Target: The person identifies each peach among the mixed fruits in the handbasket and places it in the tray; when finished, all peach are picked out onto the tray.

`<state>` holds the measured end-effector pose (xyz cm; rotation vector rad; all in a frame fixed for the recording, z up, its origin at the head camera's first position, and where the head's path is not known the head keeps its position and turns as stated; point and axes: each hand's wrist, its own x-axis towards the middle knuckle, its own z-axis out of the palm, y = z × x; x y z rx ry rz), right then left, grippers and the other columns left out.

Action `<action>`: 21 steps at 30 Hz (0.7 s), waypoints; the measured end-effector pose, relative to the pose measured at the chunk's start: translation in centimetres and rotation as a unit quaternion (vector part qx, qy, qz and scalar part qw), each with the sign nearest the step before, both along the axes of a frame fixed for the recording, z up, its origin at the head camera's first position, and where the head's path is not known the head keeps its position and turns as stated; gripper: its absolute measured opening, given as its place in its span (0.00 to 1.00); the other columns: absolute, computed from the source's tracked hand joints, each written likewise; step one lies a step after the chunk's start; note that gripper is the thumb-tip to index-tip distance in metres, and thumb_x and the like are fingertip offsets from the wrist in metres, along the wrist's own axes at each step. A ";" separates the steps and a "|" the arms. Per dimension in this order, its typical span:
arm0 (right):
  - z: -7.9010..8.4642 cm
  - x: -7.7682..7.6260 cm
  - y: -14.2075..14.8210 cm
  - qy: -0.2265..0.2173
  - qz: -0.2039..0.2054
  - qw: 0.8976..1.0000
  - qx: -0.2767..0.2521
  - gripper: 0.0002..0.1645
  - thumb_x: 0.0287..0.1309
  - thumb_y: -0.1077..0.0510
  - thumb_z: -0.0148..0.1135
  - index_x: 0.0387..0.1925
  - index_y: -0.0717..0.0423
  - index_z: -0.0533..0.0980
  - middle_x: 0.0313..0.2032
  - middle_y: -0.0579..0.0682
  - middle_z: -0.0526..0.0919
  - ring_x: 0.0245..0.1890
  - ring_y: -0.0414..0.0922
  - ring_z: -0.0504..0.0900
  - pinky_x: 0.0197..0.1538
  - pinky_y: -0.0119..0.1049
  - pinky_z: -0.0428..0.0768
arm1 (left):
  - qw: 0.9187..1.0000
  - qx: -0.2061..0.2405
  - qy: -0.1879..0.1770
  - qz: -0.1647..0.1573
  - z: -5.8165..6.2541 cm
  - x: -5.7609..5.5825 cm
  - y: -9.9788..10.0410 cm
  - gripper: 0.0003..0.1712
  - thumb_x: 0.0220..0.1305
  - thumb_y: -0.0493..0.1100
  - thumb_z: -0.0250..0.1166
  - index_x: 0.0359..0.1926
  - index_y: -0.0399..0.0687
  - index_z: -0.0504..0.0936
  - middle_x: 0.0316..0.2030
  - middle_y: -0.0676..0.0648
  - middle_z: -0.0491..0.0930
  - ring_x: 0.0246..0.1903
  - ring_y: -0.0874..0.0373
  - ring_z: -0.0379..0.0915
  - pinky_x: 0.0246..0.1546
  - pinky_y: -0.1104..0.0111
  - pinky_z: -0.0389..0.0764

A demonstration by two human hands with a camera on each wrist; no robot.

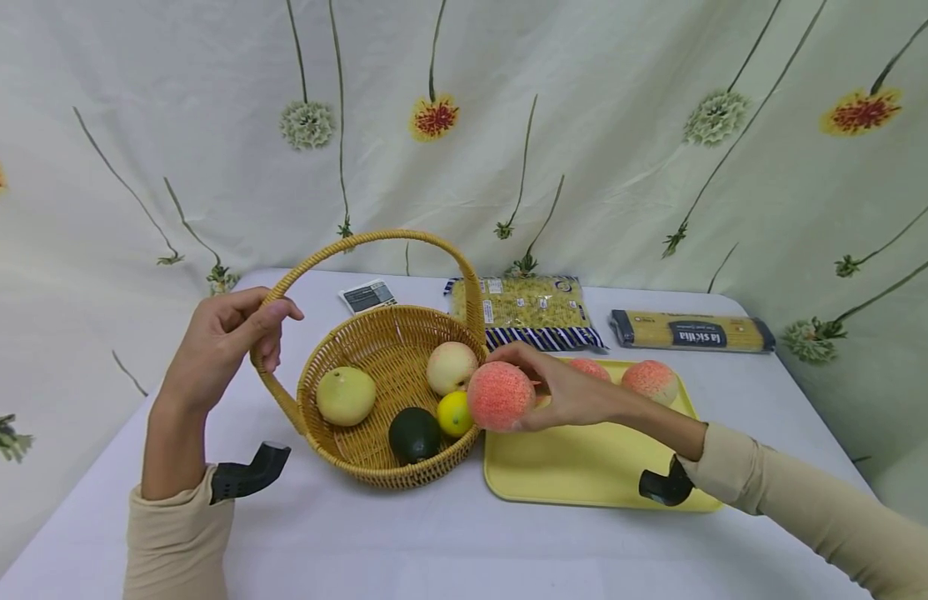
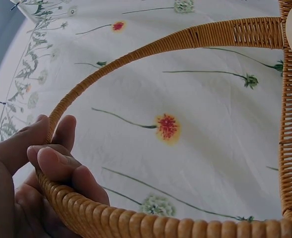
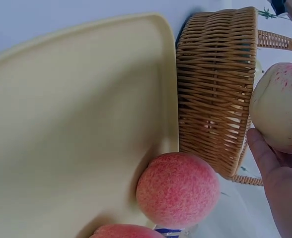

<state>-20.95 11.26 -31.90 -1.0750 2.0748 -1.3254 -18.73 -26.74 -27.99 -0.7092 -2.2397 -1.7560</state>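
Observation:
My left hand (image 1: 227, 333) grips the left side of the arched handle (image 1: 392, 235) of a wicker basket (image 1: 392, 477). In the left wrist view the fingers (image 2: 61, 166) curl round the handle. A pear (image 1: 346, 396), a dark green avocado (image 1: 415, 435), a yellow lemon (image 1: 455, 414) and a pale peach (image 1: 451, 367) lie in the basket. My right hand (image 1: 557, 387) holds a pink peach (image 1: 501, 396) at the basket's right rim, and the right wrist view shows this peach's pale side (image 3: 277, 109).
Right of the basket lies a yellow tray (image 1: 584, 471) with more peaches (image 1: 650, 382) along its far side. Behind stand a pasta bag (image 1: 527, 308), a spaghetti pack (image 1: 692, 331) and a small printed packet (image 1: 367, 296). A flowered cloth (image 1: 621, 192) hangs at the back.

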 end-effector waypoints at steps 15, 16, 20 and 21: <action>-0.9 0.0 2.0 -0.002 -0.017 1.000 0.006 0.42 0.42 0.67 0.64 0.59 0.55 0.54 0.55 0.51 0.65 0.50 0.46 0.71 0.49 0.38 0.73 | 1.000 -0.004 -0.002 0.006 0.1 0.0 0.0 0.07 0.62 0.31 0.50 0.34 0.30 0.74 0.11 0.46 0.64 0.12 0.53 0.63 0.13 0.66 0.68; -1.0 0.0 2.1 -0.005 -0.015 1.000 0.006 0.42 0.43 0.67 0.63 0.59 0.55 0.54 0.56 0.51 0.64 0.51 0.47 0.71 0.49 0.38 0.73 | 1.000 -0.004 -0.001 0.005 0.1 0.0 0.1 0.07 0.62 0.31 0.50 0.34 0.30 0.74 0.11 0.46 0.64 0.12 0.54 0.63 0.13 0.66 0.68; -1.5 0.0 2.3 -0.020 -0.003 1.000 0.006 0.44 0.44 0.68 0.62 0.62 0.57 0.52 0.59 0.52 0.60 0.52 0.48 0.70 0.51 0.38 0.72 | 1.000 0.001 0.004 -0.007 0.2 0.0 0.1 0.07 0.62 0.30 0.50 0.34 0.30 0.74 0.11 0.46 0.64 0.12 0.54 0.63 0.13 0.66 0.68; -1.7 0.0 2.4 -0.022 0.002 1.000 0.005 0.44 0.44 0.68 0.62 0.62 0.58 0.52 0.60 0.52 0.59 0.52 0.49 0.70 0.51 0.38 0.72 | 1.000 0.002 0.004 -0.007 0.2 0.0 0.1 0.07 0.62 0.30 0.50 0.34 0.30 0.75 0.11 0.46 0.64 0.12 0.54 0.63 0.13 0.66 0.68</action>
